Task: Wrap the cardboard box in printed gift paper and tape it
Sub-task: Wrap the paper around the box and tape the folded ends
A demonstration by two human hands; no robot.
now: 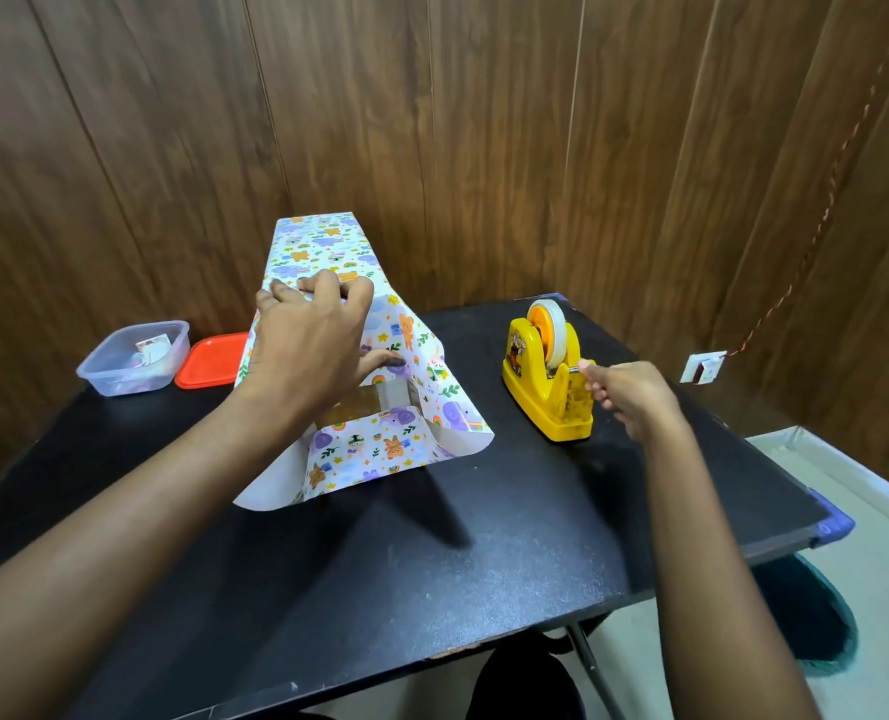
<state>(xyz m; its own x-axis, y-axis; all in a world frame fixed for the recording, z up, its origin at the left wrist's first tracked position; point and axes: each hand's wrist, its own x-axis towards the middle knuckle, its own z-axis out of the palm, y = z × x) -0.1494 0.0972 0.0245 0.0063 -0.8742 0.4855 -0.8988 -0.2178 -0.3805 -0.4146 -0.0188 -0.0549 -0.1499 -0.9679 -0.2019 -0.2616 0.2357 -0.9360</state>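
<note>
A tall box stands on the black table (484,537), covered in white gift paper (323,241) printed with bears and rainbows. A patch of brown cardboard box (369,402) shows through a gap low on its near side. The paper's loose ends flare out over the table. My left hand (307,340) presses the paper against the box, fingers curled over the folded edge and thumb spread low. My right hand (624,392) reaches to the yellow tape dispenser (546,376) and pinches the tape end at its cutter.
At the table's back left sit a clear plastic tub (133,358) with small items and its red lid (208,361). A wood-panelled wall rises just behind the table. The table's right edge drops to a pale floor, with a wall socket (702,367) beyond.
</note>
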